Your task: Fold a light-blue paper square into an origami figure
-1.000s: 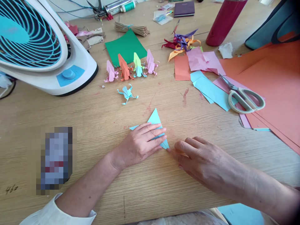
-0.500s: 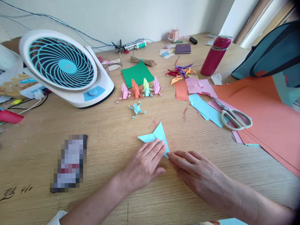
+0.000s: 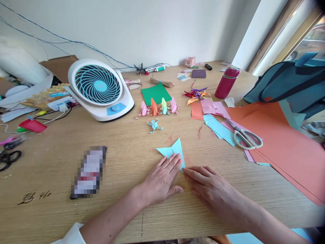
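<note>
A folded piece of light blue paper [image 3: 175, 148] lies on the table, two pointed flaps showing at its far side. Across its near part my left hand [image 3: 162, 178] lies flat, fingers stretched out and thumb apart, pressing it down. My right hand [image 3: 209, 184] has its fingertips together at the paper's lower right corner, with the thumb mostly hidden beneath. Beyond the hands sits a small blue origami frog [image 3: 154, 125]. Behind it stands a row of several folded paper frogs, among them an orange one [image 3: 154, 107].
A white fan [image 3: 101, 89] stands at the back left, near a pixelated object [image 3: 88, 173]. Scissors [image 3: 247, 138] lie on coloured paper strips and large orange sheets [image 3: 281, 145] to the right. A green sheet [image 3: 156, 94], a red bottle [image 3: 227, 82] and a teal bag [image 3: 286, 81] are farther back.
The camera view has tilted up and shifted left, showing more of the wall and the table's left side. Both hands stay in nearly the same place on the folded paper.
</note>
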{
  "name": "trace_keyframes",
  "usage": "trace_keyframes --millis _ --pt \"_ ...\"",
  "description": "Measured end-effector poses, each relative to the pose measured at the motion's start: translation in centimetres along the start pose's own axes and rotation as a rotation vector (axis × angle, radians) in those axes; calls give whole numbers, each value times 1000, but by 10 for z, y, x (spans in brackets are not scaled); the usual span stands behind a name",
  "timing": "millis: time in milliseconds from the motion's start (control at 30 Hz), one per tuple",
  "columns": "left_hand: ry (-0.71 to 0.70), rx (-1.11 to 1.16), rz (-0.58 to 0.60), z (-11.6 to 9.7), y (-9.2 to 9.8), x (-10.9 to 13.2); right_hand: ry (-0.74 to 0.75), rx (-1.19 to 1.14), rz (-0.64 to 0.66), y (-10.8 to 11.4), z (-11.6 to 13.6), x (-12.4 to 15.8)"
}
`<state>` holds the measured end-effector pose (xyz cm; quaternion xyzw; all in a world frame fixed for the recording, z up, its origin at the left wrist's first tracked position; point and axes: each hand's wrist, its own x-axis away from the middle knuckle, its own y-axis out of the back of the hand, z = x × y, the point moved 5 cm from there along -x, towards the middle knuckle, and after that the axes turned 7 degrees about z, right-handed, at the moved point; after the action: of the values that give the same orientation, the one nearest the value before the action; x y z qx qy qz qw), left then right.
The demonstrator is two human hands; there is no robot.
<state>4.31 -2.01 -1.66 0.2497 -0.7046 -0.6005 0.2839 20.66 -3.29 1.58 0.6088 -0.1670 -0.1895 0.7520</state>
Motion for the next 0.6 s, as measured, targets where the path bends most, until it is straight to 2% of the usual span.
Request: trace_keyframes --millis 200,367,600 --pt "91 11 -35 3 -1 -4 -22 -26 -19 2 2 -1" --pt "269 -6 -47 3 -1 -12 -27 -30 -79 1 1 -1" --pt "419 -54 -117 -1 -2 -23 -32 -52 -105 -1 -1 0"
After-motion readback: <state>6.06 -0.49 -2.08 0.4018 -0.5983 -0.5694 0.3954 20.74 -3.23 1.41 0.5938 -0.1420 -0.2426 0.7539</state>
